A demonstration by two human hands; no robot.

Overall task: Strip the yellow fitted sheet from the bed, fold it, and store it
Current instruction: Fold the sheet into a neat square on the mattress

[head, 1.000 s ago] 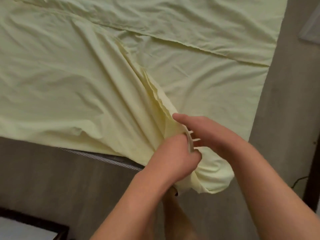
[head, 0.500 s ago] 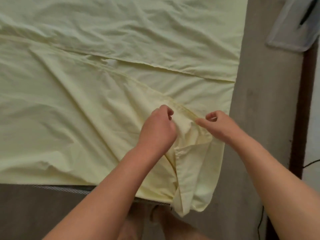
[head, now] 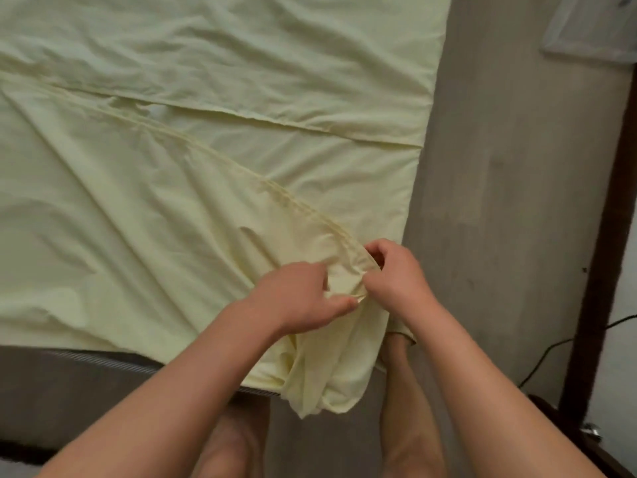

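The pale yellow fitted sheet (head: 179,188) lies spread and folded over on the grey mattress (head: 489,188), its elastic hem running diagonally toward the near right corner. That corner hangs bunched over the mattress's near edge. My left hand (head: 296,298) pinches the bunched corner fabric between thumb and fingers. My right hand (head: 396,274) grips the gathered hem of the same corner, fingers curled round it. The two hands are close together, almost touching.
Bare grey mattress shows to the right of the sheet and along the near edge (head: 86,381). A pale translucent container (head: 593,29) sits at the top right. A dark bed frame rail (head: 599,236) and a black cable (head: 558,353) run along the right. My bare legs (head: 406,426) stand below.
My hands have come closer together and moved toward the sheet's right corner. The right hand has closed on the gathered hem. The view has shifted slightly.
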